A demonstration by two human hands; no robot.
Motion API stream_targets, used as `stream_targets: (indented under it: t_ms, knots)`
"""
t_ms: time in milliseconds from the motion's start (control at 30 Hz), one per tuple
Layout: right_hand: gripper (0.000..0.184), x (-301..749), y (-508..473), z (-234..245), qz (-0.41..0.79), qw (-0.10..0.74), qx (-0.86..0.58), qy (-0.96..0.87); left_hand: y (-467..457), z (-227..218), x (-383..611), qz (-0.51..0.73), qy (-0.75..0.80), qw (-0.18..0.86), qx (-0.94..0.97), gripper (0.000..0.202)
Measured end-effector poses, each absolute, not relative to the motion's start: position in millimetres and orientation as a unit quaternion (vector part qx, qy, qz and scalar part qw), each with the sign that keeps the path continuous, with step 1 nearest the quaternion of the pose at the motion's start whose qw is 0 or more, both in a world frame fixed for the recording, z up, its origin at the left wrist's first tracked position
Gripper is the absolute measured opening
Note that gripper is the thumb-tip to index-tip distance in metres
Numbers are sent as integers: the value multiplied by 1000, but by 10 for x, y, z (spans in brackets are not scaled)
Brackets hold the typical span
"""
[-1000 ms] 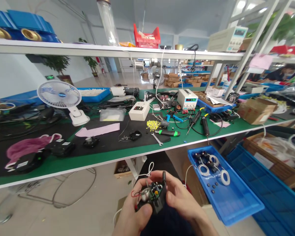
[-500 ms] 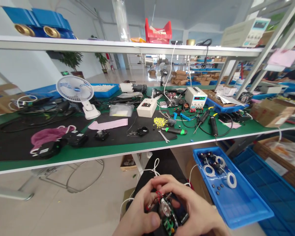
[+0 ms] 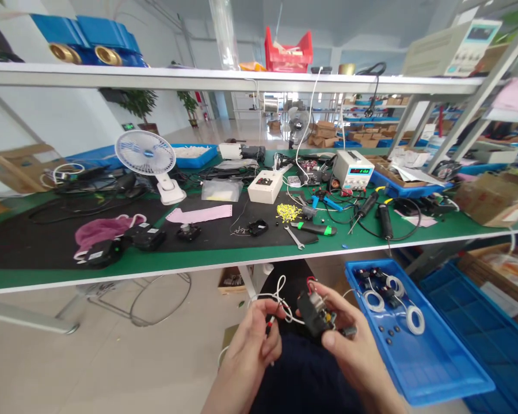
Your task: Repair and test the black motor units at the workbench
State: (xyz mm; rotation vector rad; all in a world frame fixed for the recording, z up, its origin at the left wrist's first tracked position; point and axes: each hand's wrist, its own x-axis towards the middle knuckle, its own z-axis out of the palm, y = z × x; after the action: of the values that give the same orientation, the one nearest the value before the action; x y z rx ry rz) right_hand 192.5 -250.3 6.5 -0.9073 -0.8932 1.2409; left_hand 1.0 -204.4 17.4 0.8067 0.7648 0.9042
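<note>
Your right hand [image 3: 349, 339] is gripping the black housing [image 3: 311, 316], which is sitting raised to the left of the blue tray [image 3: 440, 368]. The housing's exposed parts, including a metal cylinder [image 3: 316, 301], are facing toward the tray. Your left hand [image 3: 256, 333] is pinching a small red-and-black piece [image 3: 269, 325], farther left of the tray than the housing. The white cable [image 3: 281, 284] is looping left of the tray as well; whether it is joining that piece cannot be told. For good control, you should be supporting the housing by its walls, not pressing on its exposed parts. You should also be leaving slack in the red wire [image 3: 311, 280] and pinching lightly.
</note>
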Motion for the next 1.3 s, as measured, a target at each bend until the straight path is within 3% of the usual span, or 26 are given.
stream_targets:
  t_ms: [133,233,400,767,1033,1300]
  knots:
    - [66,1820,-2457,57,572,692,-344,-275,-2085,253,34,453,396,683,414,30]
    - [46,1718,-2456,102,620,690,-306,-214,-2121,299,45,449,448,592,498,26]
    - [38,1630,-2483,129,636,687,-292,-197,-2187,351,68,462,443,434,634,18]
    - [25,1542,-2520,76,642,677,-303,-196,-2123,377,104,525,344,79,774,41]
    - [27,1554,-2519,-10,611,683,-336,-219,-2141,296,89,465,356,-6,811,45]
    - [53,1612,-2559,-55,412,608,-549,-398,-2156,264,55,413,394,20,821,45]
